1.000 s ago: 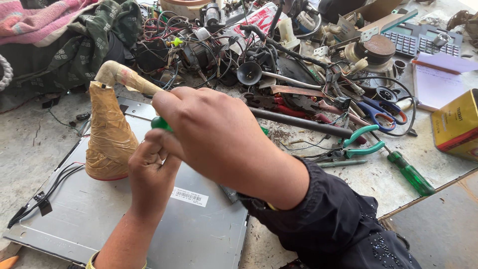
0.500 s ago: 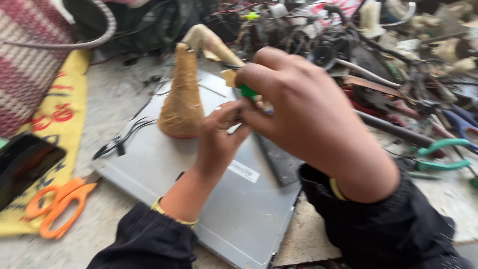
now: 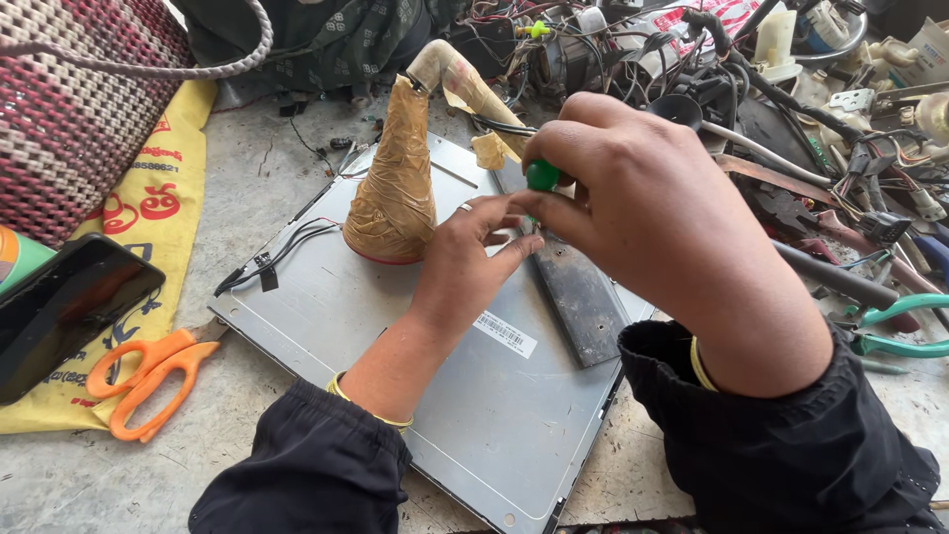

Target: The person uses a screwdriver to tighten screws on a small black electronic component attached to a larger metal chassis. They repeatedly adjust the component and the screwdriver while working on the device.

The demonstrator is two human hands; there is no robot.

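Screwdriver [image 3: 541, 176] over grey panel [image 3: 415, 346]
Right hand [image 3: 643, 213] grips its green handle; left hand [image 3: 474, 252] pinches the shaft beside a taped cone [image 3: 393, 183].

Both hands [image 3: 554, 218] nearer frame centre, orange scissors [image 3: 148, 376] lower left, view shifted.

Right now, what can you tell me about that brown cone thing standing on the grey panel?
The cone is wrapped all over in wrinkled brown tape and stands upright, wide base down, on the flat grey metal panel. A red edge peeks out at its base. From its narrow tip a taped tube bends off to the right. Neither hand touches it; the left hand is nearest.
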